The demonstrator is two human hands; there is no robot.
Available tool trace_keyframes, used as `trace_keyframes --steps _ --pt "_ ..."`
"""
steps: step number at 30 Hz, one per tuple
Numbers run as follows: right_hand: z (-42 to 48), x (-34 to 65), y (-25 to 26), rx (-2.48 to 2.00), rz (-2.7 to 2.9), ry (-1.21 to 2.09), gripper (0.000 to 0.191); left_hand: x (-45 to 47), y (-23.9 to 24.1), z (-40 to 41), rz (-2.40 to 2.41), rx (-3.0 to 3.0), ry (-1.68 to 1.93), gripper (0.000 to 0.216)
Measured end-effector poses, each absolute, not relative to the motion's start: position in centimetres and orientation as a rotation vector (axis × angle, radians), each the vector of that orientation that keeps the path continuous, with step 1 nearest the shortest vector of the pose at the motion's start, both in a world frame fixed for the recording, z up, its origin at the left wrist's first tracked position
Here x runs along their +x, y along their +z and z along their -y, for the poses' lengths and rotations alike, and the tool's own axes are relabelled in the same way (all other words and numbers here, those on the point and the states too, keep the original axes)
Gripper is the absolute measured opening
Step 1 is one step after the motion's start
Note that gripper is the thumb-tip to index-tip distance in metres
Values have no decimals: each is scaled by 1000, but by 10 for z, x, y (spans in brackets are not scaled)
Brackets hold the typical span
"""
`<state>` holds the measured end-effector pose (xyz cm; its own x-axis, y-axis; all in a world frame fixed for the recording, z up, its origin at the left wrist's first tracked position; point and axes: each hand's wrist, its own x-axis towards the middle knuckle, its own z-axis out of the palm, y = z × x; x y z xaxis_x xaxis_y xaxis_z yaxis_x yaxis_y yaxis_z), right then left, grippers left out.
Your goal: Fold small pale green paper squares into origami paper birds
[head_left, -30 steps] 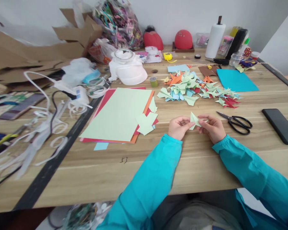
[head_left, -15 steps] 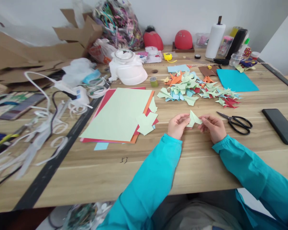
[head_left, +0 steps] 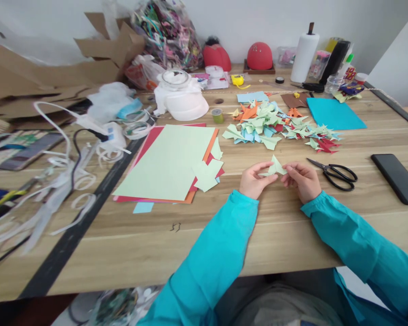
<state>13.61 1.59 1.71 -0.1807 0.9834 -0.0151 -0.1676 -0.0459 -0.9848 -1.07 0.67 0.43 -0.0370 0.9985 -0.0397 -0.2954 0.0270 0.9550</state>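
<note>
A small pale green folded paper piece is pinched between both of my hands just above the wooden table. My left hand grips its left side with curled fingers. My right hand holds its right side with thumb and fingertips. Both arms wear teal sleeves. Beyond my hands lies a pile of folded paper figures in green, blue, orange and red.
A stack of coloured paper sheets lies to the left with small green squares on its edge. Black scissors and a black phone lie right. A teal sheet, paper towel roll, cardboard and plastic clutter fill the back and left.
The green folded piece has been turned and lowered a little between my fingers, with its point tilted flatter. My hands have stayed in nearly the same spot.
</note>
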Motion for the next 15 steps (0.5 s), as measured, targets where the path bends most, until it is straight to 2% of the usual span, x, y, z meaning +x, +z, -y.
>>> trace_keyframes --steps 15 --pt "-14 137 18 -1010 1232 1469 30 -11 5 -5 -1094 967 1352 38"
